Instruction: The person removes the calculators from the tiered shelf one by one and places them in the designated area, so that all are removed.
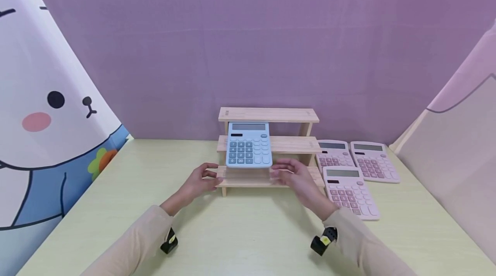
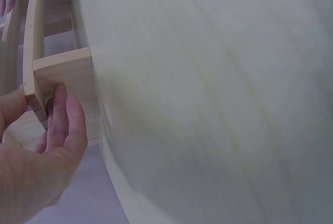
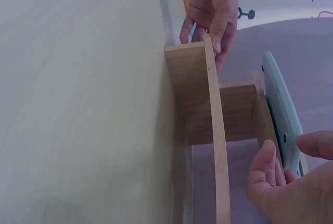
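Note:
A blue calculator (image 1: 249, 144) rests face up on the middle shelf of a three-tier wooden stand (image 1: 267, 114), tilted, with its lower end over the shelf's front. At the left end of the lowest shelf, my left hand (image 1: 199, 183) holds the board, thumb above and fingers beneath, as the left wrist view shows. My right hand (image 1: 296, 179) is at the calculator's lower right corner, fingers loosely bent and spread around it. In the right wrist view, one finger of the right hand (image 3: 291, 187) appears to touch the calculator (image 3: 285, 115); the full contact is hidden.
To the right of the stand, pink calculators lie on the table (image 1: 248, 241): one at the back (image 1: 335, 149), another farther right (image 1: 373, 162), and a third in front (image 1: 350, 194). A purple cloth backdrop (image 1: 232, 52) hangs behind the stand.

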The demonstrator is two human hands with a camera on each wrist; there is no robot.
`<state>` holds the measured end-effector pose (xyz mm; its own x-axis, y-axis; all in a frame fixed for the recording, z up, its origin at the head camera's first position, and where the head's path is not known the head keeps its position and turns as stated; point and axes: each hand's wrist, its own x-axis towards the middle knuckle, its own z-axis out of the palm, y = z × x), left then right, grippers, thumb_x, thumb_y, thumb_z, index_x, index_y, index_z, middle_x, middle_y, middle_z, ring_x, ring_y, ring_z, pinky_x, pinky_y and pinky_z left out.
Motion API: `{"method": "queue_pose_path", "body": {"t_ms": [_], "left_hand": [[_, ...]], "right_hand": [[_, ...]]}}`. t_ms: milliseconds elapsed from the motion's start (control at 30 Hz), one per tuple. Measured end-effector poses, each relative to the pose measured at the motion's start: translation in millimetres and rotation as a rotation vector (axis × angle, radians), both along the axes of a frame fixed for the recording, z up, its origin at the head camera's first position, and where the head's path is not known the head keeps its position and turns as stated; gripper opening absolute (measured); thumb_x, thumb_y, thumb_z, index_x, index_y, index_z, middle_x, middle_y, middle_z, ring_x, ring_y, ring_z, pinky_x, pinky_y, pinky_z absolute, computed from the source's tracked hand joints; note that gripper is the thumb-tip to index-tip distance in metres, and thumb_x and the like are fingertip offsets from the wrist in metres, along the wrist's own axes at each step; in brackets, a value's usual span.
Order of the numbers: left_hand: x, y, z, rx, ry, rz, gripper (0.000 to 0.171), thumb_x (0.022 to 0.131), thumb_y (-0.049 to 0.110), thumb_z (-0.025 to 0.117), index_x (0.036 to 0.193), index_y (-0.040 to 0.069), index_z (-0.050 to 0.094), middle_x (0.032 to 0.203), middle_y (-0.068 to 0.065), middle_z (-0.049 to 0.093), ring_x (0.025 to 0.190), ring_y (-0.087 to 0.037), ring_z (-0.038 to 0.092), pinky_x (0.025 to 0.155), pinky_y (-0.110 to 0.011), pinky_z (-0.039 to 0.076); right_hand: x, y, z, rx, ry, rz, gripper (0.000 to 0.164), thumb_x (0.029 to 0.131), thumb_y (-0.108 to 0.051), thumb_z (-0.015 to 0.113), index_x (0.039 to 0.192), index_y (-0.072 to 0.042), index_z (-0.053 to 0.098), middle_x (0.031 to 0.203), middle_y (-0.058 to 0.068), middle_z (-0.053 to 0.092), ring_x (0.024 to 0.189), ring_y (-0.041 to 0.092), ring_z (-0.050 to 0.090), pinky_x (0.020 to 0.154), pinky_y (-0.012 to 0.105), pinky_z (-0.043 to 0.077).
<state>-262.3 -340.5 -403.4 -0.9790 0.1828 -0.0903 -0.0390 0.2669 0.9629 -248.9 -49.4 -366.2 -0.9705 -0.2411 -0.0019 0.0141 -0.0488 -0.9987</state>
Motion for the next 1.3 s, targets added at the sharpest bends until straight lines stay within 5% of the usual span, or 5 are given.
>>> {"method": "queue_pose_path", "body": {"t_ms": [367, 800, 1300], "left_hand": [[3.2, 0.0, 2.7, 0.009, 0.001, -0.009, 0.053, 0.086, 0.012, 0.062, 0.132, 0.0, 0.037, 0.111, -0.021, 0.054, 0.084, -0.014, 0.06, 0.081, -0.039, 0.055], [-0.1, -0.5, 0.5, -0.018, -0.006, 0.01, 0.052, 0.086, 0.012, 0.062, 0.13, 0.001, 0.039, 0.113, -0.021, 0.054, 0.086, -0.016, 0.06, 0.08, -0.037, 0.055], [-0.8, -0.2, 0.1, -0.018, -0.005, 0.005, 0.051, 0.086, 0.012, 0.063, 0.13, 0.001, 0.039, 0.113, -0.022, 0.054, 0.087, -0.017, 0.06, 0.08, -0.038, 0.055]], "right_hand": [[-2.8, -14.4, 2.6, -0.069, -0.037, -0.047, 0.045, 0.082, 0.007, 0.056, 0.126, 0.004, 0.042, 0.11, 0.011, 0.054, 0.096, 0.023, 0.06, 0.085, 0.038, 0.053], [-6.0, -21.9, 5.4, -0.09, -0.027, -0.08, 0.046, 0.085, 0.005, 0.053, 0.128, 0.002, 0.041, 0.111, 0.013, 0.054, 0.097, 0.027, 0.062, 0.081, 0.04, 0.054], [-7.4, -29.0, 6.2, -0.158, -0.039, -0.13, 0.047, 0.082, 0.012, 0.05, 0.127, 0.004, 0.04, 0.108, 0.011, 0.053, 0.085, 0.011, 0.058, 0.079, 0.026, 0.054]]}}
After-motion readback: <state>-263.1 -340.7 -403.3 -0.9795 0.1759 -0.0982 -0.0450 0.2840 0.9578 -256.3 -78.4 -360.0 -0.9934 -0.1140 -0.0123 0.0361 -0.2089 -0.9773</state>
